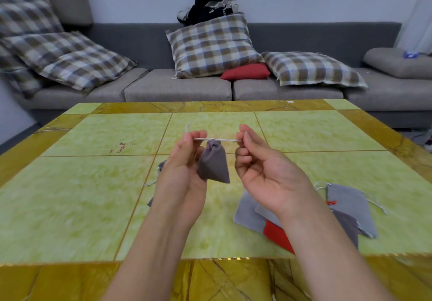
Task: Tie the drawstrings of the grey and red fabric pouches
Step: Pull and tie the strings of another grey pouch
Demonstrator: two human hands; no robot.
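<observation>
Above the yellow-green table (77,183), a small grey pouch (214,168) is held in the air between two raised hands, its neck gathered shut and its body hanging down; whatever may be inside cannot be seen. At the left, part of another grey pouch (161,165) is seen on the table behind the left wrist, with a pale cord trailing from it. The left hand (181,176) is closed in a pinch on one end of the pale drawstring (217,139), the cord's tip sticking up past the fingertips. The drawstring is stretched level across the pouch's neck, and what looks like a knot sits at its middle, though blur makes that uncertain. The right hand (264,174) pinches the other end between thumb and forefinger, the remaining fingers curled in. Further right, a loose pile of flat grey pouches (346,203) is spread on the table, a red pouch (277,233) partly covered beneath them and by the right forearm.
</observation>
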